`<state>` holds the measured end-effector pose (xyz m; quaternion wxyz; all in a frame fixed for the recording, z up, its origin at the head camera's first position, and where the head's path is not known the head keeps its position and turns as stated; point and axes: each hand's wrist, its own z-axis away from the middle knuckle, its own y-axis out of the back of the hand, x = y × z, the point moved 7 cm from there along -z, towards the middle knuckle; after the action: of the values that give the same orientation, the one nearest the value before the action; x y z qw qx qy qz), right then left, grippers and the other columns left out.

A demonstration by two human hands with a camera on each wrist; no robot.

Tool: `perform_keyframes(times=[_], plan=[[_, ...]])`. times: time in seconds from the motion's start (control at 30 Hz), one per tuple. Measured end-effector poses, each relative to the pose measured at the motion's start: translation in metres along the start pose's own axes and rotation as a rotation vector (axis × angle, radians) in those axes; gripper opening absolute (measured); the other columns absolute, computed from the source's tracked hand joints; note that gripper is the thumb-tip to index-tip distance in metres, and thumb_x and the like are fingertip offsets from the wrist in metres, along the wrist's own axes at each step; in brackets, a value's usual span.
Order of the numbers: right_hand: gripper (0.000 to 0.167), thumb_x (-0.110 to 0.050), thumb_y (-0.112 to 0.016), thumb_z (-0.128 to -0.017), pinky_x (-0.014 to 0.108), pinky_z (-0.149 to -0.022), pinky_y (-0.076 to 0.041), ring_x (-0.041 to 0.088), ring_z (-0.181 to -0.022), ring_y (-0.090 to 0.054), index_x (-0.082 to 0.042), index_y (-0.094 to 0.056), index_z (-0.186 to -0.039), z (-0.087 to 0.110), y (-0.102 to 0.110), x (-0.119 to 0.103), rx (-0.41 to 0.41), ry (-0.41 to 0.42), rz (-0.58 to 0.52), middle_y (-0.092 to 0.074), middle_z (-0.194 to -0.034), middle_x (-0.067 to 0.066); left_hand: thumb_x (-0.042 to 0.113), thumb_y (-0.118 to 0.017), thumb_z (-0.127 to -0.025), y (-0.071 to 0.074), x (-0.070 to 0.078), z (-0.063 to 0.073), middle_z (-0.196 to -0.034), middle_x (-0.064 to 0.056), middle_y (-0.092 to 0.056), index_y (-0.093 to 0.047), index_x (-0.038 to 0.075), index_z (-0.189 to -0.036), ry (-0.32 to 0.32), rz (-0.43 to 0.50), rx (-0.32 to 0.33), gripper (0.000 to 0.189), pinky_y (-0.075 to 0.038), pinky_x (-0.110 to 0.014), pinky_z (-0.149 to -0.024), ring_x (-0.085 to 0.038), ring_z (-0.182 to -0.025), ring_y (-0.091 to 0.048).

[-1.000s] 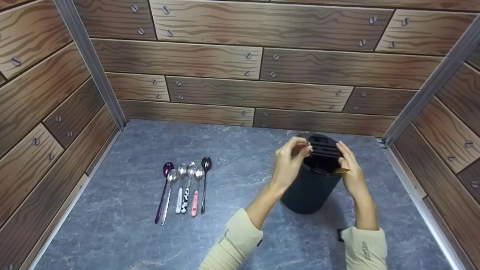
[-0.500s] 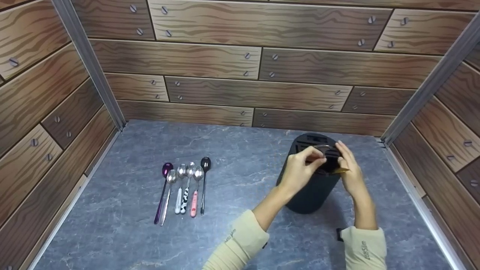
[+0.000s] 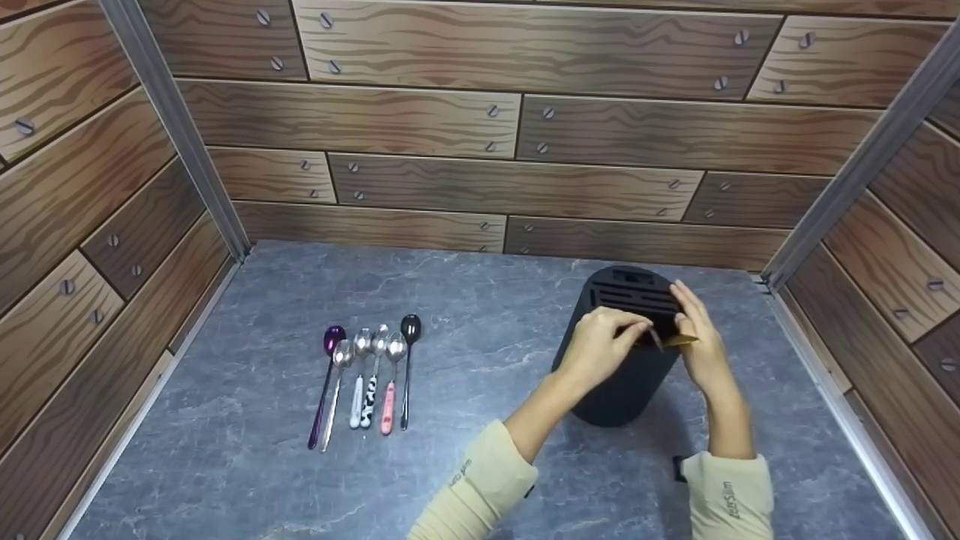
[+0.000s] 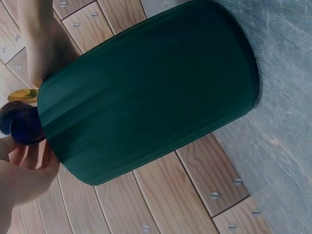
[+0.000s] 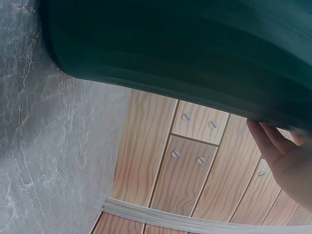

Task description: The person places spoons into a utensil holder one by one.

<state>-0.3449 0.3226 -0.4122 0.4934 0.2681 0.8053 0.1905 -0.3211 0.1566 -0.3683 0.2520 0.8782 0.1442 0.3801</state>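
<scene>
A tall dark green knife block (image 3: 622,382) with a black slotted top (image 3: 634,292) stands on the right of the table. Over the near part of its top, my left hand (image 3: 604,349) pinches a spoon between thumb and fingertips. In the head view it shows only as a thin edge; in the left wrist view a dark blue, rounded spoon bowl (image 4: 28,126) appears by my fingers. A gold spoon (image 3: 681,340) sticks out at the rim, beside my right hand (image 3: 705,345). The right hand's fingers (image 5: 268,139) rest nearly straight against the block's side.
Several long-handled spoons lie side by side on the left of the grey table (image 3: 262,337), among them a purple spoon (image 3: 330,367), a pink-handled spoon (image 3: 388,405) and a black spoon (image 3: 409,367). Wood-patterned walls (image 3: 420,120) enclose the back and sides.
My left hand has moved right and slightly nearer with the spoon, from the left edge of the slotted top to its front opening. The right hand stays in place.
</scene>
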Motion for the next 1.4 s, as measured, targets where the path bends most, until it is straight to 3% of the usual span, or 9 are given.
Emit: perform_keyframes(times=[0.2, 0.37, 0.77, 1.1, 1.4], plan=[[0.041, -0.010, -0.031, -0.097, 0.053, -0.101, -0.021, 0.033, -0.130, -0.025, 0.002, -0.039, -0.136, 0.000, 0.000, -0.001, 0.010, 0.008, -0.001, -0.031, -0.144, 0.015, 0.019, -0.060, -0.089, 0.009, -0.007, 0.001, -0.092, 0.004, -0.068, -0.073, 0.009, -0.094, 0.051, 0.013, 0.068, 0.017, -0.041, -0.016, -0.084, -0.008, -0.091, -0.058], [0.041, -0.008, -0.031, -0.097, 0.050, -0.102, -0.022, 0.030, -0.130, -0.026, 0.001, -0.040, -0.136, 0.000, 0.000, -0.001, 0.016, 0.002, -0.002, -0.032, -0.144, 0.013, 0.017, -0.060, -0.089, 0.018, -0.012, 0.002, -0.091, 0.003, -0.069, -0.073, 0.007, -0.093, 0.054, 0.072, 0.125, 0.016, -0.042, -0.018, -0.083, -0.008, -0.090, -0.059], [0.043, -0.010, -0.030, -0.097, 0.048, -0.103, -0.021, 0.028, -0.131, -0.025, -0.001, -0.039, -0.137, -0.001, 0.001, -0.001, 0.010, -0.001, -0.007, -0.031, -0.145, 0.010, 0.013, -0.057, -0.091, 0.034, -0.034, 0.012, -0.092, 0.002, -0.068, -0.071, 0.007, -0.094, 0.127, 0.163, 0.163, 0.016, -0.042, -0.019, -0.084, -0.008, -0.091, -0.059], [0.042, -0.007, -0.031, -0.096, 0.038, -0.103, -0.019, 0.030, -0.131, -0.024, 0.002, -0.039, -0.136, -0.001, 0.000, -0.002, 0.008, 0.001, -0.024, -0.031, -0.145, 0.012, 0.009, -0.057, -0.090, 0.044, -0.053, 0.021, -0.090, -0.001, -0.068, -0.070, 0.004, -0.093, 0.164, 0.259, 0.208, 0.013, -0.045, -0.021, -0.082, -0.010, -0.090, -0.061], [0.042, -0.010, -0.031, -0.096, 0.050, -0.103, -0.020, 0.029, -0.130, -0.025, 0.000, -0.040, -0.136, -0.001, 0.001, 0.001, 0.006, 0.000, 0.006, -0.032, -0.144, 0.012, 0.006, -0.059, -0.089, 0.056, -0.072, 0.032, -0.090, -0.004, -0.069, -0.069, 0.002, -0.092, 0.209, 0.258, 0.254, 0.011, -0.047, -0.021, -0.080, -0.013, -0.087, -0.063]])
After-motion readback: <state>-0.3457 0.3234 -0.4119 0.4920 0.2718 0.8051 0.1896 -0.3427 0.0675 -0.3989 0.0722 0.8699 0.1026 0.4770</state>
